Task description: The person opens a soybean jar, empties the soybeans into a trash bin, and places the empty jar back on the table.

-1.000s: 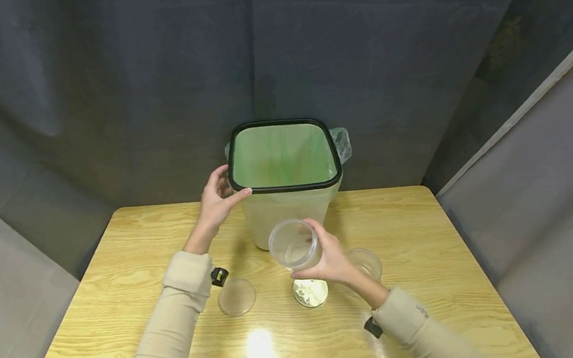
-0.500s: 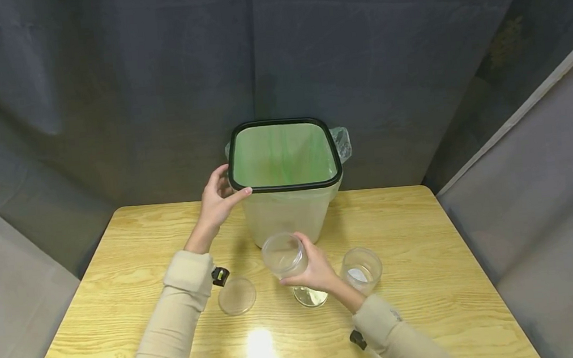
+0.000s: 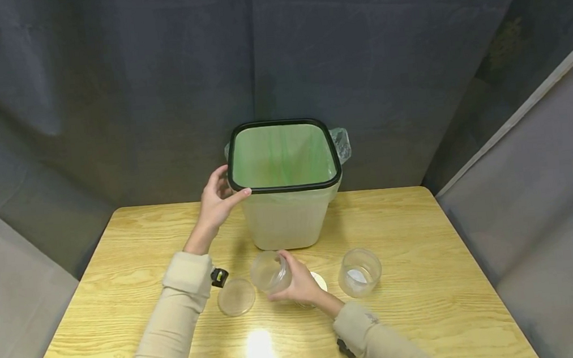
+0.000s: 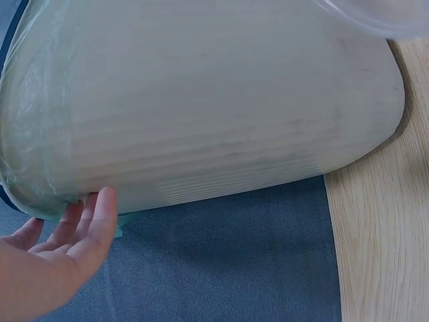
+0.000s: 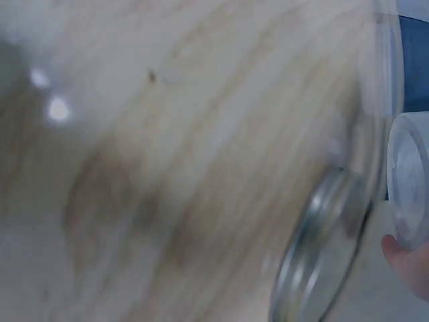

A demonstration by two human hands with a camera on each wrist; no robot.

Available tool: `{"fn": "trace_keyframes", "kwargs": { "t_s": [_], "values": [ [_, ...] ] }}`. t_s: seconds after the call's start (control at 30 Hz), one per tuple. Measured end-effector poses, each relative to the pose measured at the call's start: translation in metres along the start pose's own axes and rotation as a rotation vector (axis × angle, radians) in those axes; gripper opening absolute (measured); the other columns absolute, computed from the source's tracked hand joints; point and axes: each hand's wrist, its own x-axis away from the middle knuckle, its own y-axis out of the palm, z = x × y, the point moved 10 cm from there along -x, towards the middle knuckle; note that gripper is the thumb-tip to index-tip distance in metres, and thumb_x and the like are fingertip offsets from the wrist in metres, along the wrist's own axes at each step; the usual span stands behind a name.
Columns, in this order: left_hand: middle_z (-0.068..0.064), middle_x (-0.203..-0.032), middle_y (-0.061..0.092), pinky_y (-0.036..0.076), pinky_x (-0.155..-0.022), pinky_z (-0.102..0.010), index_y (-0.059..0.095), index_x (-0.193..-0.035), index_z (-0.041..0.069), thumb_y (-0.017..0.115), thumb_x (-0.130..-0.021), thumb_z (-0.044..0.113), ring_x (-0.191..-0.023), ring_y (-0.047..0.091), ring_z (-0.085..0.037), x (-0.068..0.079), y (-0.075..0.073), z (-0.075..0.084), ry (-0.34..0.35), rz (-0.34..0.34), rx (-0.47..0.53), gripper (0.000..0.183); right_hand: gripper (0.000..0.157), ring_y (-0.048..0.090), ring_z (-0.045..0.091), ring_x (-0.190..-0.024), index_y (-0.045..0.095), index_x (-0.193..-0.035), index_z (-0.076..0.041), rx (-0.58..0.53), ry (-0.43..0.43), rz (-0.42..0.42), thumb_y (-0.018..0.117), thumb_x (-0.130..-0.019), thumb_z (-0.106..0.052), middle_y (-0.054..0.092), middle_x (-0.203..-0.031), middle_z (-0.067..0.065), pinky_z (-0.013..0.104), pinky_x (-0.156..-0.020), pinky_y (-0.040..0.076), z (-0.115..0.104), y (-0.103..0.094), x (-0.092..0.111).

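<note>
A trash bin (image 3: 290, 218) with a black rim and a light green liner stands at the back of the table. My left hand (image 3: 215, 202) grips its near left corner, thumb on the front of the rim and fingers along the side. In the left wrist view those fingers (image 4: 100, 221) touch the lined wall. My right hand (image 3: 300, 285) holds a clear round plastic jar (image 3: 264, 271) in front of the bin, its mouth tilted. Beside the jar lies a clear round lid (image 3: 236, 297). Under the right hand a silver metal lid (image 3: 320, 280) is partly hidden.
A second clear jar (image 3: 360, 272) with something white at its bottom stands right of the right hand. Grey curtains (image 3: 157, 99) hang behind and beside the wooden table (image 3: 430, 303). A bit of the bag (image 3: 341, 143) sticks out right of the bin.
My right hand has carried the jar down and left, from in front of the bin toward the clear lid. The second jar is now uncovered. The left hand has stayed put.
</note>
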Motion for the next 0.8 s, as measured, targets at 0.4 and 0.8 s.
{"fn": "trace_keyframes", "kwargs": {
  "t_s": [0.4,0.8],
  "values": [
    [-0.018,-0.137,0.039,0.035,-0.097,-0.045,0.026,-0.143,0.014,0.071,-0.078,0.021,-0.117,0.042,-0.034,0.002,0.001,0.001,0.007,0.001,-0.021,0.079,0.101,0.038,0.034,-0.120,0.028,-0.137,-0.009,-0.028,0.019,0.015,0.086,-0.057,-0.034,0.038,-0.134,0.013,0.053,-0.093,0.036,0.012,0.019,0.006],
    [-0.016,-0.139,0.037,0.034,-0.099,-0.043,0.026,-0.143,0.014,0.071,-0.079,0.022,-0.120,0.041,-0.032,0.003,0.001,0.002,-0.006,0.005,-0.024,0.079,0.108,0.042,0.034,-0.119,0.024,-0.139,-0.008,-0.001,0.061,0.086,0.087,-0.055,-0.033,0.041,-0.134,0.015,0.051,-0.094,0.036,0.016,0.021,0.014]
  ]
}}
